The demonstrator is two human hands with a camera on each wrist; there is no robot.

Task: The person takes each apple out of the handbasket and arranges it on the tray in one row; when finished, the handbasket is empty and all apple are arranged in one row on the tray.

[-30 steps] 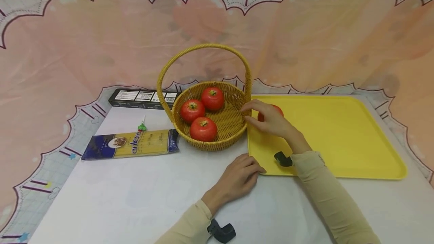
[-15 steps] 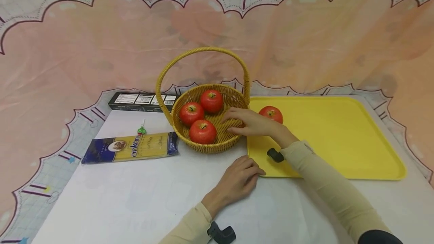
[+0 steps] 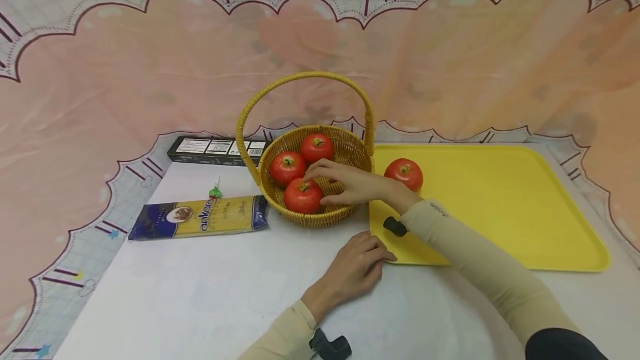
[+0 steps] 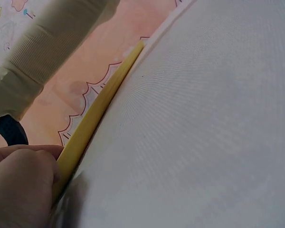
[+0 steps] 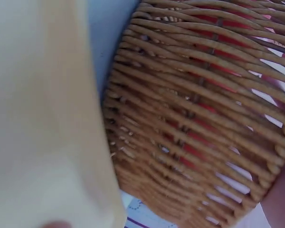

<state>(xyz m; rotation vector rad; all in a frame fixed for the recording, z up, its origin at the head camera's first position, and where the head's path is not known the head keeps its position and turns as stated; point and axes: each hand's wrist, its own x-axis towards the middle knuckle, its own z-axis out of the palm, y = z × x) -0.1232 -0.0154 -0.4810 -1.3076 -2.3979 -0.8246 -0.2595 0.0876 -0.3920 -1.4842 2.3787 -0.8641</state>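
Note:
My right hand (image 3: 352, 182) reaches over the rim of the yellow wicker basket (image 3: 340, 216). Its fingertips and thumb are spread at the right side of the front tomato (image 3: 302, 198); a firm hold does not show. Two more tomatoes, one at left (image 3: 287, 168) and one at back (image 3: 317, 147), sit in the basket. A fourth tomato (image 3: 404, 173) lies on the left part of the yellow tray (image 3: 500, 210). My left hand (image 3: 352, 268) rests on the table, fingertips touching the tray's near left corner. In the left wrist view, fingers (image 4: 26, 175) meet the tray rim (image 4: 92, 118).
Left of the basket lies a spaghetti packet (image 3: 210, 217), with a small green-wrapped lollipop (image 3: 215, 191) just behind it. A long black box (image 3: 217, 150) lies farther back. The basket's tall handle (image 3: 310, 75) arches above it. A patterned cloth (image 3: 200, 71) hangs behind the table.
My right hand has moved left from the tray's side, over the basket rim, to the front tomato. The tomato on the tray is uncovered. My left hand has stayed at the tray corner.

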